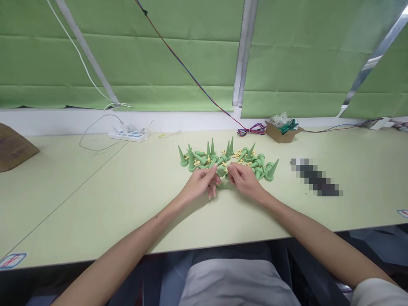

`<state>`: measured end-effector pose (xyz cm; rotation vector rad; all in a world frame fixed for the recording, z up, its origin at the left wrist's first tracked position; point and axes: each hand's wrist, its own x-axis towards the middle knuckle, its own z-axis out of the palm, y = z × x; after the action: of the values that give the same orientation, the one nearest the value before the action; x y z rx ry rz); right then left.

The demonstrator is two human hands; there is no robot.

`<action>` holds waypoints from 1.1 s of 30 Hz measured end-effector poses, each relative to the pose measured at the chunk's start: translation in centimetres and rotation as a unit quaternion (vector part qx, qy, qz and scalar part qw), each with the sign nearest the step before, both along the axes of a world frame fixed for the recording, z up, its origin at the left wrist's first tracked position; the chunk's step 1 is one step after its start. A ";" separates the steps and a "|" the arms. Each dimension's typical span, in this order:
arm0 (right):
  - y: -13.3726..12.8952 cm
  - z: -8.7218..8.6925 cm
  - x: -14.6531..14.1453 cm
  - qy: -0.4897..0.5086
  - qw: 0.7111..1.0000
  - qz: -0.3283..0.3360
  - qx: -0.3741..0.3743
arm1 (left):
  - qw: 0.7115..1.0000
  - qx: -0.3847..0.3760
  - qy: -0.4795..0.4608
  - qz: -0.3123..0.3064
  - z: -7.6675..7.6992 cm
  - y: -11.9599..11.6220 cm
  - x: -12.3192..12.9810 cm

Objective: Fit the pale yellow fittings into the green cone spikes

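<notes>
My left hand (202, 182) pinches a green plastic piece (221, 171) with a round end, over the middle of the table. Close on its right, my right hand (244, 178) has thumb and forefinger closed on a small yellow part (226, 169) at that piece. Around and behind both hands lie several green cone-shaped pieces (272, 171), some upright on round bases, others tipped over. Small yellow parts (240, 154) are scattered among them.
On the pale table (127, 204), a power strip (130, 135) is at the back left and a brown object (14, 148) at the far left. A cardboard box (282, 132) with plastic and green material stands behind, beside a coiled cable (251, 129). A blurred dark object (317, 178) lies right.
</notes>
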<state>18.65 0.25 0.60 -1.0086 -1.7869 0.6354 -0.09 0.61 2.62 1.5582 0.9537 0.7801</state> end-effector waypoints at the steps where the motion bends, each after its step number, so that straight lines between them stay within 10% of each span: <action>1: 0.0 0.0 0.0 -0.009 1.000 0.009 0.003 | 1.000 -0.020 -0.006 -0.005 0.0 0.0 0.0; 11: -0.1 -0.2 0.2 -0.028 0.999 0.033 0.004 | 0.999 -0.030 -0.013 -0.026 -0.2 0.0 -0.3; 33: -0.4 -0.3 -0.2 0.040 0.996 0.035 -0.077 | 0.960 0.263 0.078 0.046 -0.9 -0.3 -0.2</action>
<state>18.42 -0.15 0.34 -1.0119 -1.7285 0.8559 -0.27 0.30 1.72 2.0716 0.9861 1.0476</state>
